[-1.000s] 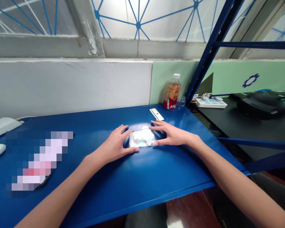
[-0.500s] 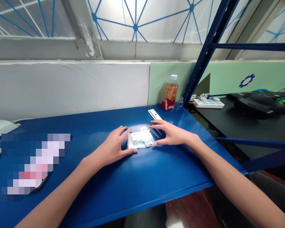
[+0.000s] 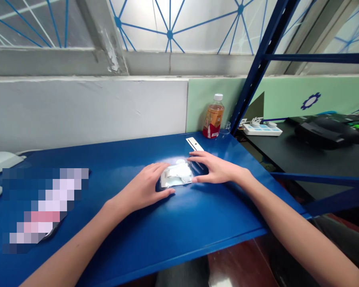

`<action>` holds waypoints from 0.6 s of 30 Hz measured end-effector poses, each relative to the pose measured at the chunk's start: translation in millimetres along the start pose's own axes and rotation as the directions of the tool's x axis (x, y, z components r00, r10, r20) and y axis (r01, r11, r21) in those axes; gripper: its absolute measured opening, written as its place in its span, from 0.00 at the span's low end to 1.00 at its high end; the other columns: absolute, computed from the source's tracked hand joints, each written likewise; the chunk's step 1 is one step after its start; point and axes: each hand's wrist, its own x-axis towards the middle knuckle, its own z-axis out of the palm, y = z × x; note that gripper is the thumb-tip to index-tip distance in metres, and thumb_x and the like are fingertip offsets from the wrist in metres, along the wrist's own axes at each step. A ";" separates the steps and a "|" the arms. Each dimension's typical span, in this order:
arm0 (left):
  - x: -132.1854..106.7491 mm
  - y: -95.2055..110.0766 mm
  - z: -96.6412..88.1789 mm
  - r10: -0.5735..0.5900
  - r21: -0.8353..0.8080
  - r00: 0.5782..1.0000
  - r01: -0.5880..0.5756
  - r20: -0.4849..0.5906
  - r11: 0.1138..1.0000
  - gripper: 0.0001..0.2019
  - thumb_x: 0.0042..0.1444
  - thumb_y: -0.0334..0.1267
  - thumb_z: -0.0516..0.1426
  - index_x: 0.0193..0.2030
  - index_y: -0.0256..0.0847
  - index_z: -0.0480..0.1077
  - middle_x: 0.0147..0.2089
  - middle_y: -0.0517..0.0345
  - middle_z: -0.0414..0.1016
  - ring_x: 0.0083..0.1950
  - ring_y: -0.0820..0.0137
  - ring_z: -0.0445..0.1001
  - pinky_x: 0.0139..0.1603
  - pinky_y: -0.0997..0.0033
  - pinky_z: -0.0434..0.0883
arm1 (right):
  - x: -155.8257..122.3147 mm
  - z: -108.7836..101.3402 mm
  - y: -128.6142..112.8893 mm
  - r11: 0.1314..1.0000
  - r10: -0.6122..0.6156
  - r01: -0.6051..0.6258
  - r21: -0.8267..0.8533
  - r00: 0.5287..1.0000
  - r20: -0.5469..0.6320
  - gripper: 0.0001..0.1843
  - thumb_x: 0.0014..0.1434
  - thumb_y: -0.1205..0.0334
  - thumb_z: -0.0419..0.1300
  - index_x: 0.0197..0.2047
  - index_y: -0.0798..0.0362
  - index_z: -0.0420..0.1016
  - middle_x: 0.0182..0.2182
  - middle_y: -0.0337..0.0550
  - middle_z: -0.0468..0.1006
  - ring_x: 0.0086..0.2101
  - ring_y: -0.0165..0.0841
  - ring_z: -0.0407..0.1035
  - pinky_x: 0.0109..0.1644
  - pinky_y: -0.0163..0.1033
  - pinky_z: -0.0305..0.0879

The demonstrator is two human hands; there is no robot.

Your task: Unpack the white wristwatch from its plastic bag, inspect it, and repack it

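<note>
Head cam: small clear-&-white packet (image 3: 177,174) lies on blue table (image 3: 197,217) btwn L hand (image 3: 145,185) & R hand (image 3: 219,167). Both hands loose, fingers spread, grip released; L curves round packet's L side, R's fingertips at its R edge, can't tell if touching. White strip (image 3: 194,143) & upright bottle (image 3: 213,119) sit behind.

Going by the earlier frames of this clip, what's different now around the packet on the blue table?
The left hand has shifted slightly to the right, and its fingers, spread earlier, now lie closer together at the left end of the packet. Nothing has visibly been taken hold of or let go. The right hand, packet, white strip and bottle stayed essentially as they were.
</note>
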 end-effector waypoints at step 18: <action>2.2 6.0 0.7 0.096 -0.024 0.989 -0.100 -0.116 0.995 0.21 0.71 0.45 0.45 0.67 0.46 0.62 0.65 0.51 0.68 0.64 0.58 0.68 0.63 0.52 0.66 | 8.1 14.0 -11.6 0.942 -0.299 0.332 0.049 0.897 -0.325 0.15 0.67 0.58 0.55 0.52 0.49 0.78 0.47 0.49 0.81 0.46 0.39 0.74 0.52 0.49 0.70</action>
